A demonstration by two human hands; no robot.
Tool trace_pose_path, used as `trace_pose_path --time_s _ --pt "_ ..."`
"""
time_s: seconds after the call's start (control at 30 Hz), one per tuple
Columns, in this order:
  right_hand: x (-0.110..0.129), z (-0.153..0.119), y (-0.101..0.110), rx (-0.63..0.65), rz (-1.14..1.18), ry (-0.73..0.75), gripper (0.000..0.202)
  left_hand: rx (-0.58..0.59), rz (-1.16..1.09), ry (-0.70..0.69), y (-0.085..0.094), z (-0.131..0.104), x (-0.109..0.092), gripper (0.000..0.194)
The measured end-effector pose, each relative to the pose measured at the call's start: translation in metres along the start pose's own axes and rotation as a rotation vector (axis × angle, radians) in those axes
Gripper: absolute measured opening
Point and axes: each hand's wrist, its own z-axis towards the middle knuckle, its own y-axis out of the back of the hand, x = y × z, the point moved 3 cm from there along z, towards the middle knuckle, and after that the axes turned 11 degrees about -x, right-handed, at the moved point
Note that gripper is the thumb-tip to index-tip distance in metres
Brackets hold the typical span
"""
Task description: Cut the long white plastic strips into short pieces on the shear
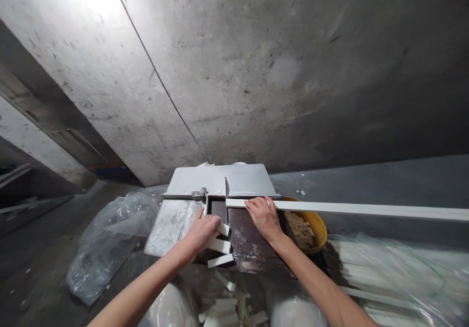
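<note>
My right hand (262, 216) is closed over a long white strip (351, 209), pressing it down near its left end. That end lies by the thin blade slot (227, 215) of a small table saw (161, 227), and the strip runs far off to the right. My left hand (203, 233) has its fingers curled on a short white piece (223, 229), left of the slot. Two more short pieces lie just nearer to me, a middle one (220, 246) and a front one (220, 260) at the table's near edge.
A yellow tub (319, 229) holding small offcuts stands right of the saw. Below the table's front edge lies a heap of short white pieces (225, 312). Clear plastic sheeting (113, 239) is bunched at left; wrapped white strips (399, 268) lie at right. A concrete wall (256, 83) rises behind.
</note>
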Motion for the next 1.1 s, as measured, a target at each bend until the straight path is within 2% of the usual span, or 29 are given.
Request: trace_pose_path --time_s 0.07,0.17,0.27,0.33,0.4,0.5,0.63,0.73,0.8,0.9,1.0,1.1 --pt "0.014 0.009 -0.010 0.016 0.015 0.012 0.019 0.038 -0.060 -0.048 0.004 -0.023 -0.006 0.011" --pt "0.037 0.020 -0.025 0.037 0.023 0.015 0.021 0.017 -0.160 -0.118 0.013 -0.054 -0.007 0.016" --pt "0.053 0.023 -0.035 0.048 0.008 0.010 0.023 -0.102 -0.164 -0.112 0.022 -0.071 0.006 0.010" --pt "0.061 0.022 -0.038 0.060 -0.020 0.014 0.024 -0.205 -0.148 -0.069 0.027 -0.068 0.020 0.009" --pt "0.068 0.020 -0.040 0.070 -0.058 0.021 0.025 -0.300 -0.150 -0.029 0.030 -0.054 0.033 0.011" --pt "0.077 0.019 -0.042 0.074 -0.103 0.025 0.026 -0.357 -0.111 0.017 0.027 -0.013 0.041 0.021" --pt "0.078 0.020 -0.040 0.085 -0.099 0.031 0.025 -0.225 0.054 0.111 0.013 0.045 0.034 0.045" --pt "0.058 0.017 -0.028 0.092 -0.048 0.036 0.024 -0.169 0.132 0.207 0.003 0.066 0.029 0.033" --pt "0.034 0.012 -0.016 0.063 -0.013 0.003 0.022 -0.167 0.160 0.239 0.000 0.069 0.029 0.024" --pt "-0.005 0.006 -0.003 0.000 0.003 -0.075 0.019 -0.161 0.180 0.244 -0.002 0.070 0.033 0.022" --pt "-0.025 0.010 -0.007 -0.013 -0.007 -0.086 0.021 -0.167 0.192 0.251 -0.004 0.081 0.041 0.021" --pt "-0.030 0.023 -0.020 -0.025 -0.036 -0.081 0.021 -0.184 0.203 0.257 -0.004 0.099 0.049 0.021"
